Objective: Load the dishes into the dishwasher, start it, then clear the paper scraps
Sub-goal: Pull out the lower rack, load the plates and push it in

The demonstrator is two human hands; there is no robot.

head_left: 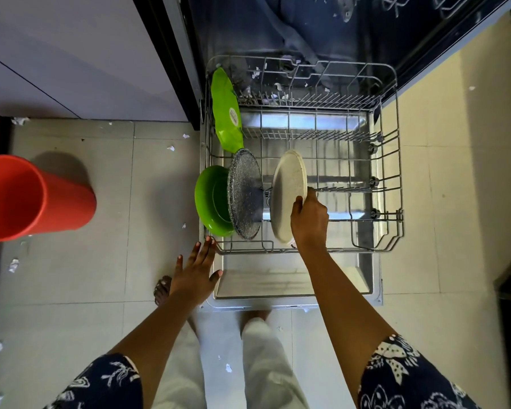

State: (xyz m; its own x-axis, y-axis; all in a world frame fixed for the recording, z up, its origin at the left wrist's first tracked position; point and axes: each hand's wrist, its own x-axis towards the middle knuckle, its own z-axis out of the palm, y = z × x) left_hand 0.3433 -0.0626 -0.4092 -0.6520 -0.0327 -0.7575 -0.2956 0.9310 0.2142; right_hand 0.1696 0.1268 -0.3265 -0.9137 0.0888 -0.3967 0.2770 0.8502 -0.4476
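Round cream plate [288, 196] on edge

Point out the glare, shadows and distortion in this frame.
Head view: the wide-angle lens bows the rack sides; glare washes the steel door panel; the red bucket casts a soft shadow on the tiles; the dishwasher cavity is dim.

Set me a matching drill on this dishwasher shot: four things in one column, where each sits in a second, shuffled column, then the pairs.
1. cream round plate
2. grey speckled plate
3. green plastic bowl
4. red plastic bucket

A. on the floor tiles, outside the wire rack
B. at the rack's left edge
C. in the right hand grip
D. on edge between bowl and cream plate

Pairs: 1-C, 2-D, 3-B, 4-A
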